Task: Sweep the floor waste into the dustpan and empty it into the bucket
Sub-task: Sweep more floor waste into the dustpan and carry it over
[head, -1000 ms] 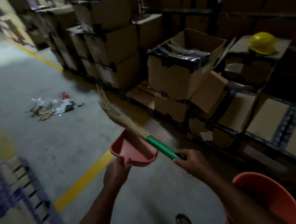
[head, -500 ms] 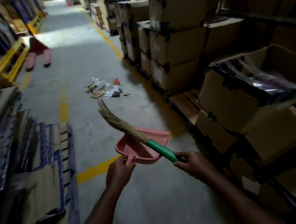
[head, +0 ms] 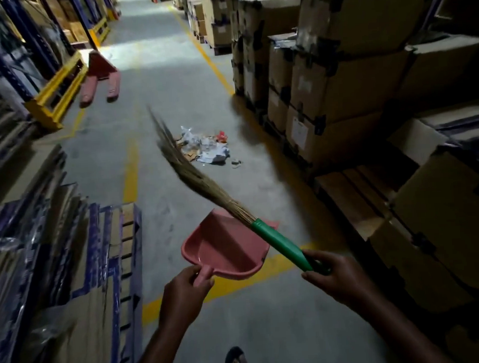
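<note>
A pile of floor waste [head: 204, 150], plastic wrap, paper and cardboard scraps, lies on the grey concrete aisle ahead of me. My left hand [head: 184, 294] grips the handle of a pink dustpan [head: 222, 244], held level above the floor. My right hand [head: 336, 276] holds the green handle of a straw broom [head: 194, 181]; its bristles point up and away toward the waste. The broom crosses above the dustpan. No bucket is in view.
Stacked cardboard boxes [head: 330, 87] on pallets line the right side. Flattened cartons and a pallet [head: 78, 259] stand at the left. A red pallet jack [head: 101, 74] and yellow rack guard [head: 58, 88] sit farther back left. Yellow floor lines [head: 131, 170] mark the aisle. My foot [head: 236, 362] shows at the bottom.
My view has turned left and forward down the aisle; the waste pile now lies straight ahead and closer. The orange bucket at lower right has left the view. Both hands keep their grips.
</note>
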`<control>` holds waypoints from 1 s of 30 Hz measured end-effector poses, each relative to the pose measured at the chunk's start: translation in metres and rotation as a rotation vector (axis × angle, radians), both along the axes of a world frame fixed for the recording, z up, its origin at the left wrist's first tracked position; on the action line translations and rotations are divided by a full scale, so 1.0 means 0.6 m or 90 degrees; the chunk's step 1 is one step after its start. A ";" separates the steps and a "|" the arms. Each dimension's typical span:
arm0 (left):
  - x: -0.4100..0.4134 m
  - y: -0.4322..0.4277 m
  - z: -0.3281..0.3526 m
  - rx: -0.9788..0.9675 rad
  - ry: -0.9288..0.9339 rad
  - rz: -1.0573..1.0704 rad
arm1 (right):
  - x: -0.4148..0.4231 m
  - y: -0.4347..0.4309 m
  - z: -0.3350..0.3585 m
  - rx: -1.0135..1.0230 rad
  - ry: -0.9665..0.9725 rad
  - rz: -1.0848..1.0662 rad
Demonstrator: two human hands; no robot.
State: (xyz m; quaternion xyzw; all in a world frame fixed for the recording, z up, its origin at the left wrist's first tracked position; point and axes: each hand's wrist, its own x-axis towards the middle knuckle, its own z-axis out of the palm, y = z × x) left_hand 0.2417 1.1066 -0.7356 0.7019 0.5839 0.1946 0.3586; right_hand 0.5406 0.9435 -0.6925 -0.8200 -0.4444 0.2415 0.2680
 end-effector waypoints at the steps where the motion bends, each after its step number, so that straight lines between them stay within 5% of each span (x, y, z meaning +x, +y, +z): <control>1: 0.004 0.030 0.005 0.003 -0.004 -0.006 | 0.002 0.032 0.004 0.009 0.012 -0.015; 19: 0.219 0.440 0.014 -0.027 0.012 0.015 | 0.215 0.496 -0.077 0.022 0.171 -0.033; 30: 0.383 0.682 0.028 -0.025 0.006 0.100 | 0.394 0.816 -0.033 -0.022 0.109 0.105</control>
